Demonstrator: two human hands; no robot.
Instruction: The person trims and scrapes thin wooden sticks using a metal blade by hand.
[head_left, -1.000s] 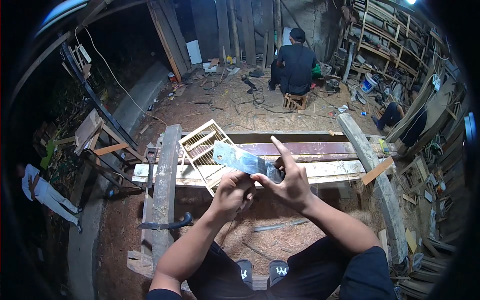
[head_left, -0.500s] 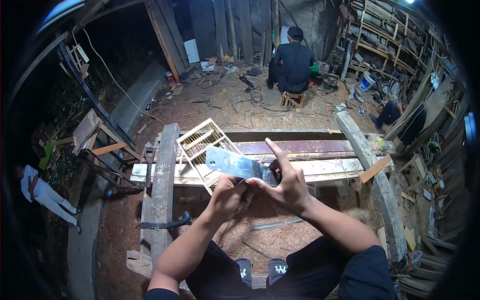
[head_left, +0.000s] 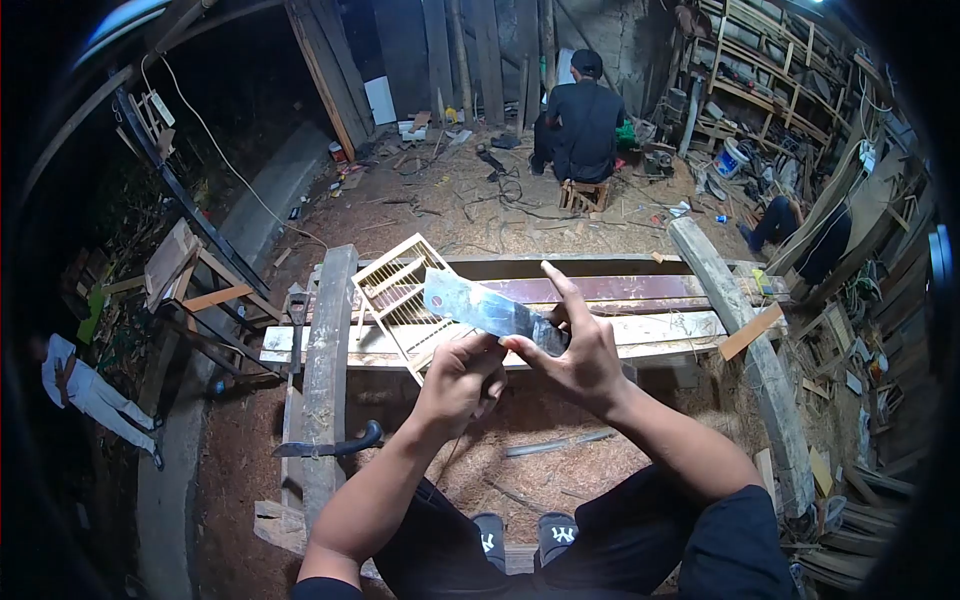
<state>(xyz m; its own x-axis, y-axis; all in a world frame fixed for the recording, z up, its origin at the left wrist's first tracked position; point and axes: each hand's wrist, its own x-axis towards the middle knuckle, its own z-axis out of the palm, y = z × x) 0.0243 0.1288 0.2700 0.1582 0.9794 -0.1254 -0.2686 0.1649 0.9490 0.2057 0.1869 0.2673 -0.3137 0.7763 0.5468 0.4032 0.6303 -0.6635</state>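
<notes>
Well left of the broad metal blade [head_left: 483, 308], a curved knife [head_left: 345, 447] crosses a beam; beyond its left end lies a slatted frame [head_left: 379, 283]; below it the left hand [head_left: 460, 376] is curled, contents hidden; the right hand [head_left: 582, 358] holds its dark right end, index finger raised.

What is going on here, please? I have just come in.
The person's right-hand grip holds a broad silver metal blade with a hole near its end. The left-hand grip is curled closed close to it; whether it holds something is hard to see. Beyond, a pale wooden barred frame rests on long maroon and pale wooden planks. A dark knife with a curved black handle lies across the left grey wooden beam.
</notes>
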